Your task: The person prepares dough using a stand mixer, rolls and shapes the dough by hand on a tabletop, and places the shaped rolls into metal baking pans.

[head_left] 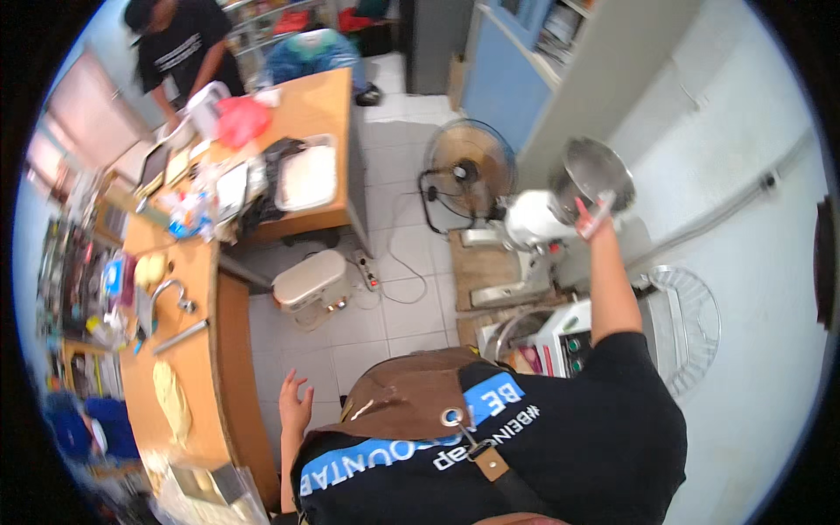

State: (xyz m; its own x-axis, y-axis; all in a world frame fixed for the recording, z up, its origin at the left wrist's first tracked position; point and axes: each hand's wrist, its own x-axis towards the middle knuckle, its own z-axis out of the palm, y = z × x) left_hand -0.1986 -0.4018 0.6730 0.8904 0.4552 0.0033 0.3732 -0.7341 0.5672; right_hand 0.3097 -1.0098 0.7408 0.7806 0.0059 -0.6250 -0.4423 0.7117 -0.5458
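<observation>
My right hand (595, 217) reaches out at the right and grips the near side of a steel mixing bowl (591, 166), which is tilted beside the head of a white stand mixer (529, 214). Whether the bowl is attached to the mixer I cannot tell. The mixer's base rests on a wooden board (468, 289). My left hand (296, 398) hangs low beside my body with its fingers apart and holding nothing. Left of it, a long piece of pale dough (171, 394) lies on a wooden table (227, 332).
A co-worker (179, 48) works at the back table (319, 87) among bags and trays. A floor fan (468, 157), a beige appliance (311, 276) and a cabled power strip (366, 269) stand or lie on the floor. A machine with green knobs (560, 341) is below the mixer.
</observation>
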